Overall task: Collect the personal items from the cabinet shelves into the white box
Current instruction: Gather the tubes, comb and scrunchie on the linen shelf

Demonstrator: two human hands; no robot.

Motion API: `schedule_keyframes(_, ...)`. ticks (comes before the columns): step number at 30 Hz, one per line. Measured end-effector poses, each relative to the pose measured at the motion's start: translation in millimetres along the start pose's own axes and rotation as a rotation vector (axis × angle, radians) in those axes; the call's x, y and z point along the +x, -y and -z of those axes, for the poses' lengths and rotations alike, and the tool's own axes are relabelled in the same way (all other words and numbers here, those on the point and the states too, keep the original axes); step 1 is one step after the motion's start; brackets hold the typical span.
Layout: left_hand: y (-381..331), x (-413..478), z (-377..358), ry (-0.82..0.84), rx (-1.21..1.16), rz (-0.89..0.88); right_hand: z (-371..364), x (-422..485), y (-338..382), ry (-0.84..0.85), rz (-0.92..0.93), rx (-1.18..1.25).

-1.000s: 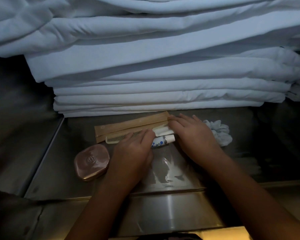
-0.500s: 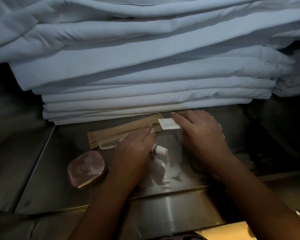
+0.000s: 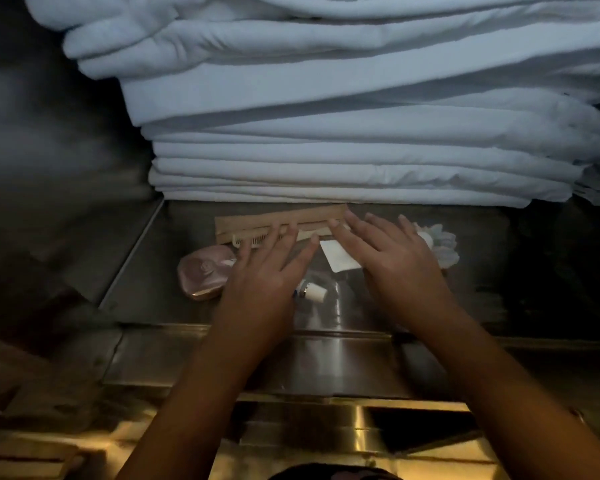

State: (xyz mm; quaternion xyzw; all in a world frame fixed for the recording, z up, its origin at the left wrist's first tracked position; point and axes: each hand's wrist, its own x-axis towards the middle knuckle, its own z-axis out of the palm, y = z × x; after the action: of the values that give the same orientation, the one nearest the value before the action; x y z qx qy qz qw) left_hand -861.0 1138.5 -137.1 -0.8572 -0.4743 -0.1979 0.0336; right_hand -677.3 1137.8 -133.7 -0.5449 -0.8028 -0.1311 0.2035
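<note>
A dim steel cabinet shelf [image 3: 146, 271] with a raised front lip carries a tall stack of folded white linens [image 3: 343, 133] at the back, with dark metal walls on either side. The personal items lie in a loose row in front of the linens: a flat brown paper sleeve [image 3: 257, 220], a pale comb [image 3: 248, 241] just in front of it, a rounded pink compact [image 3: 201, 275] to the left, a small tube with a white cap [image 3: 315, 292], a white sachet [image 3: 340, 259] and a white scrunchie [image 3: 442, 245] at the right. The left hand [image 3: 264, 275] lies flat, its fingers [image 3: 278, 237] straight and spread over the comb and sleeve. The right hand [image 3: 395, 261] is flat too, fingers straight, partly covering the sachet and scrunchie.
</note>
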Motion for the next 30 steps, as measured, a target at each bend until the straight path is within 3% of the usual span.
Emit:
schedule_keyframes(11, -29.7, -112.7, 40.0, -0.020, 0.081, 0.305, 9.0, -37.6, 71.7, 0.045, 0.285, 0.175)
schedule_keyframes(16, -54.8, -179.7, 50.3, -0.030, 0.127, 0.542, 13.9, -64.8, 115.1, 0.032, 0.415, 0.306)
schedule_keyframes(22, -83.4, -246.9, 63.6, 0.021, 0.179, 0.761, 20.3, -92.0, 165.9, 0.120, 0.639, 0.465)
schedule_keyframes(30, -113.5, -299.8, 79.2, -0.077, 0.292, 1.022, 31.8, -106.0, 216.8, 0.213, 0.851, 0.561)
